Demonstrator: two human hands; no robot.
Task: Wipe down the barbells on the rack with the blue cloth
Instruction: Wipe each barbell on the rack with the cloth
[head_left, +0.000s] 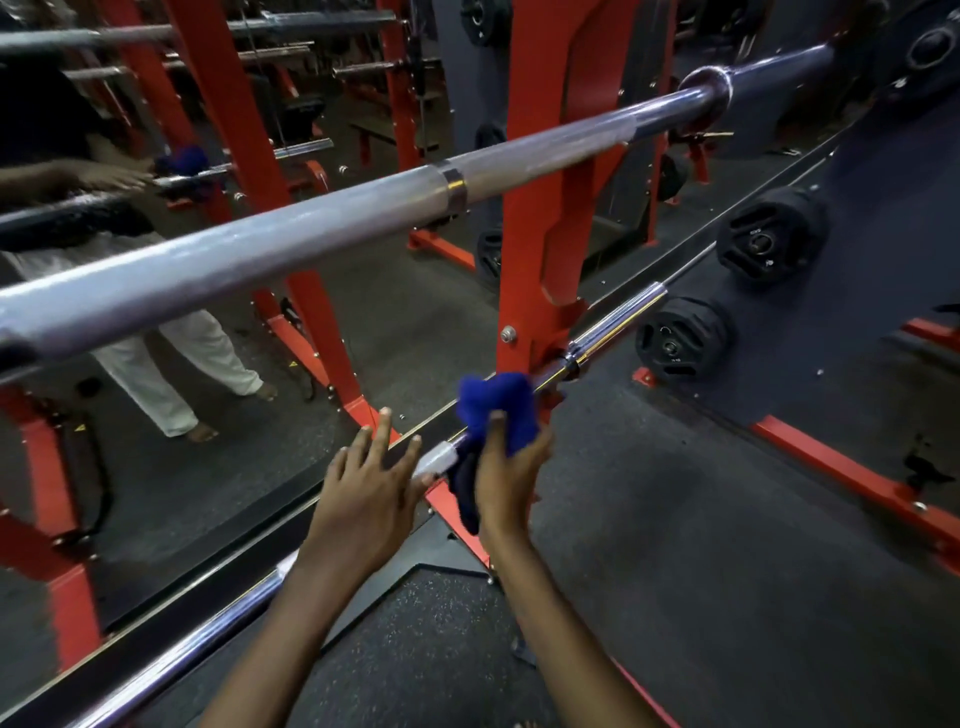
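Dark rubber floor (701, 571), red rack (524, 249), mirror (218, 483)

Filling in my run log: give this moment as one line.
right hand: grips blue cloth on lower barbell | left hand: open, fingers spread, beside it | upper barbell: no hand on it

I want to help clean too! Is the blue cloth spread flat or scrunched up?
Scrunched up. The blue cloth is bunched in a lump against the lower barbell, gripped by the right hand.

Two barbells, upper barbell (311, 234) and lower barbell (615, 321); one blue cloth (498, 400); two hands, left hand (363, 493), right hand (511, 470)
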